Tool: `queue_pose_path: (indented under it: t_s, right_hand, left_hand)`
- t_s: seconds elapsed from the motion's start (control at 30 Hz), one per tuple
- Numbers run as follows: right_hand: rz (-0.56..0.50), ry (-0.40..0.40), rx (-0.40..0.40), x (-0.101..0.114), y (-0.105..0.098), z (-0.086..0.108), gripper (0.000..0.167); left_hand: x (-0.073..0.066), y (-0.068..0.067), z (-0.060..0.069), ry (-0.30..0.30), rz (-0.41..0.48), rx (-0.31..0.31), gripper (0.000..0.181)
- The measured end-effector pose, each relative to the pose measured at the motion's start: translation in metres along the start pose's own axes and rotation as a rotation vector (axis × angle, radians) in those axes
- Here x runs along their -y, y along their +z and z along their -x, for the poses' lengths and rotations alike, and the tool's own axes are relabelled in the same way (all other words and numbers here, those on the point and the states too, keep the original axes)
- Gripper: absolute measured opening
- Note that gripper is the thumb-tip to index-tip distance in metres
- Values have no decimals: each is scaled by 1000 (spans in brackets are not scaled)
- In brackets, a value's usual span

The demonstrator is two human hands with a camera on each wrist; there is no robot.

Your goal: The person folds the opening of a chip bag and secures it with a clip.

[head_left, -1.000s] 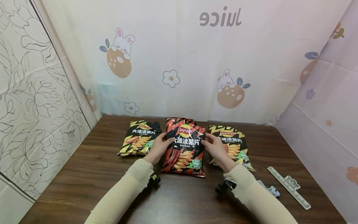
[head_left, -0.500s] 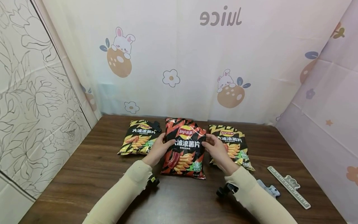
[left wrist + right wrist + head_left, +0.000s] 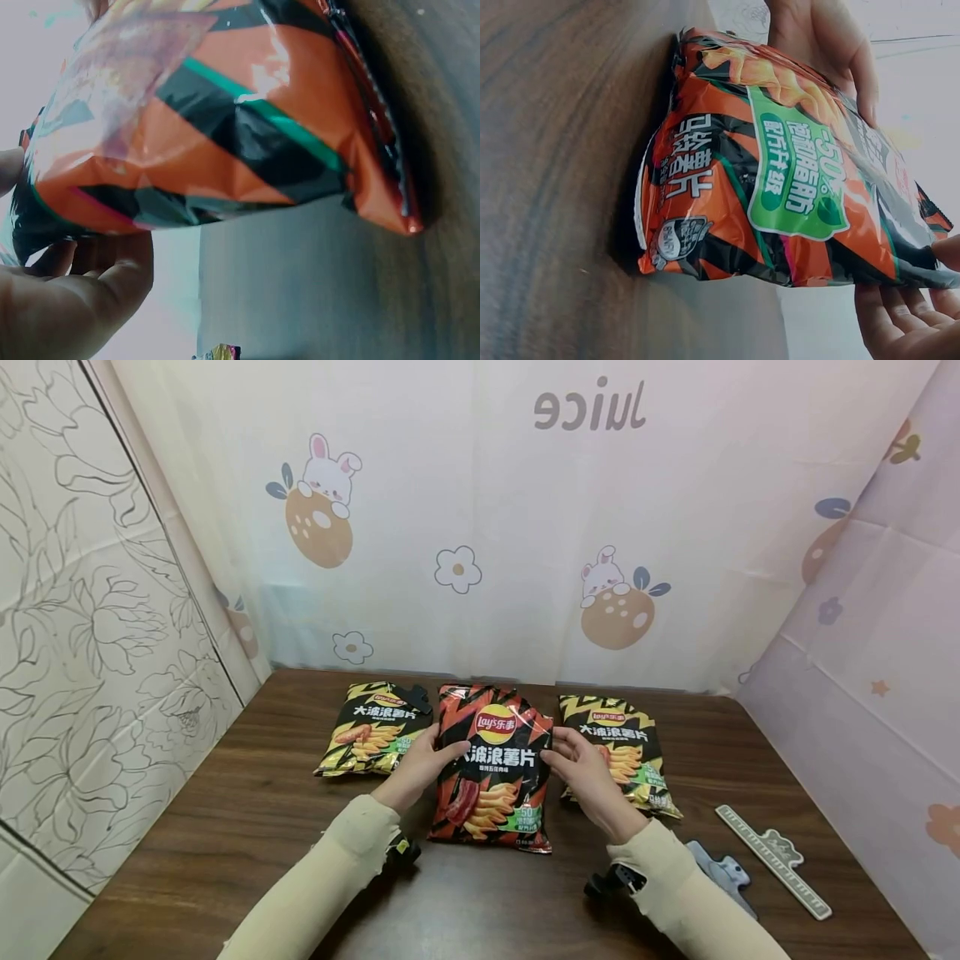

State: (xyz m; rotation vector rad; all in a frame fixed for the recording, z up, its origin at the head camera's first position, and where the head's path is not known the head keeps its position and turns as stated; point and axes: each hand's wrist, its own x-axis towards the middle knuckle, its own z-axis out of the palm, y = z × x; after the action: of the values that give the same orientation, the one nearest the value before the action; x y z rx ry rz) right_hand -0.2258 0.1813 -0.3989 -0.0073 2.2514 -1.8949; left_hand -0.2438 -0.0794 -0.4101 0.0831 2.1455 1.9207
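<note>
Red bag (image 3: 491, 785) shifted a little down the frame, toward the person, since the earlier frames; both hands came down with it, and more of the blue-grey clip (image 3: 723, 868) at lower right now shows past the sleeve. Yellow-black bags have not moved.

Red bag: centre of frame, front panel facing the wearer, tilted back. Lower edge close to the wooden table (image 3: 225, 843); cannot tell whether it touches.

Left hand (image 3: 415, 768) grips the bag's left edge, thumb on the front, fingers curled behind. Right hand (image 3: 588, 772) pinches the opposite edge the same way. Neither holds anything else.

Flanking it: one yellow-black bag (image 3: 375, 727) left of centre, with a black clip (image 3: 416, 697) at its upper-right corner, clamped on or merely against it, unclear. Second yellow-black bag (image 3: 633, 735) right of centre, just beyond the right hand; no clip seen on it. Long pale clip (image 3: 776, 862) lies at lower right, near the blue-grey one.

Progress, judged from the layout: pick-up of the red bag looks done, setting it down is not. No clip visible on it. Both lower-right clips lie loose, untouched. Handling seems partway; how much remains, cannot tell.
</note>
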Motion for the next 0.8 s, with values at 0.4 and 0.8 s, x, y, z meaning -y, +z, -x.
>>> queue_pose_path:
  t_s: [0.4,0.8]
  right_hand:
    - [14,-42,1,-5,-1,17,52]
    - [-34,-90,4,-11,-2,20,47]
  left_hand:
    - [5,1,12,21,-7,34,66]
    - [7,2,21,61,59,67,68]
